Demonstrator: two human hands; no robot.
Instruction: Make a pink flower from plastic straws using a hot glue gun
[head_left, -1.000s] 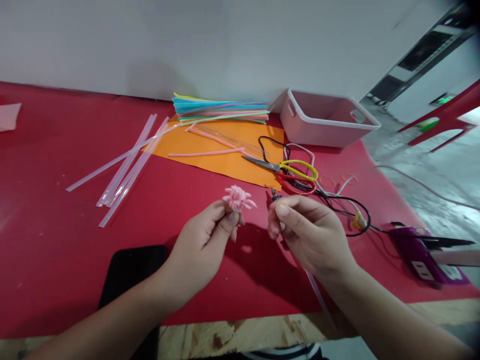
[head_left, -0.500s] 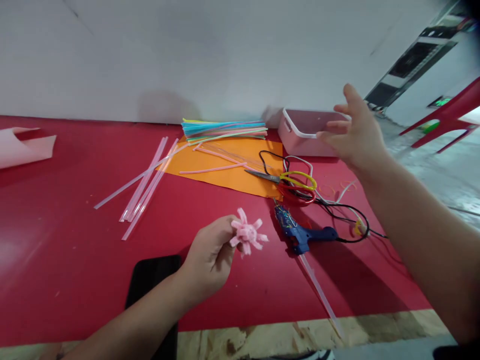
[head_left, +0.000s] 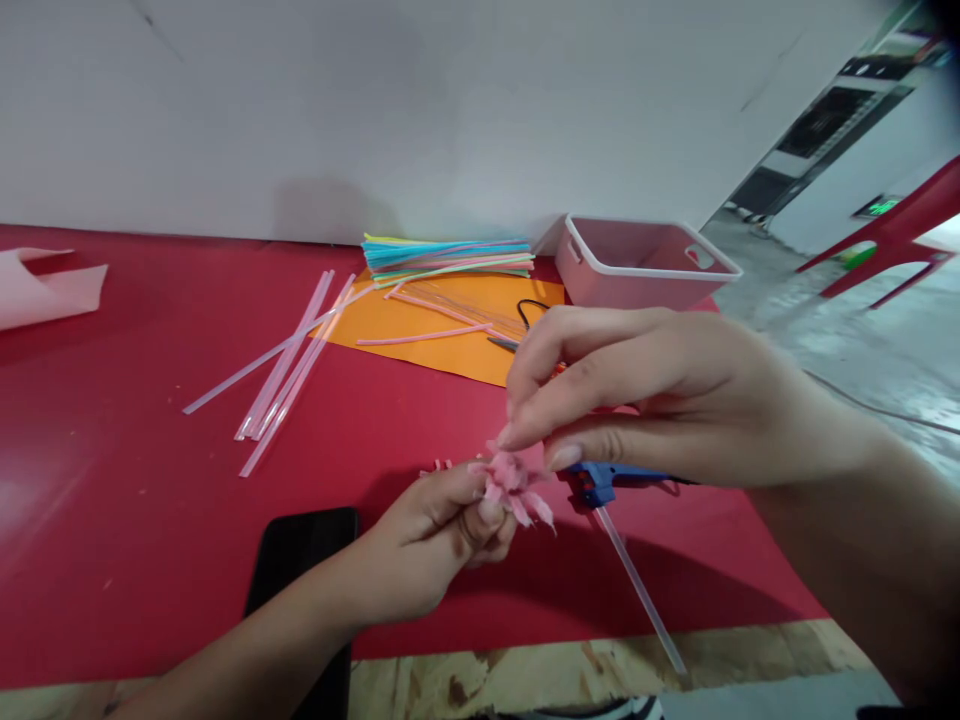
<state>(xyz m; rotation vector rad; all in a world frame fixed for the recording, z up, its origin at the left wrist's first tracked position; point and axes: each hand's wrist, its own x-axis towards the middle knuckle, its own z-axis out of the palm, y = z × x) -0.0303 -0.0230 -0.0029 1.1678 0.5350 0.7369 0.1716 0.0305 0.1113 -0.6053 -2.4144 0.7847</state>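
My left hand [head_left: 435,540] is closed on a small pink pipe-cleaner flower [head_left: 510,475] with fuzzy petals spreading outward. Above it, my right hand [head_left: 637,400] reaches in from the right, its thumb and fingertips closing on the upper petals. Behind the right hand, a blue hot glue gun [head_left: 596,483] lies partly hidden, a clear glue stick [head_left: 641,590] poking from its back end. Only the blade tip of the scissors [head_left: 502,344] shows clearly beyond my fingers.
A bundle of coloured pipe cleaners [head_left: 450,256] and loose pink ones lie on orange paper [head_left: 427,325]. Plastic-wrapped pink strips [head_left: 292,370] lie to the left. A pink box [head_left: 637,285] stands by the wall, a black phone [head_left: 304,560] near the front, pink paper [head_left: 52,290] far left.
My right hand has come down and left from beside the pink box to the flower, its spread fingers now drawn together. My left hand has tilted the flower slightly.
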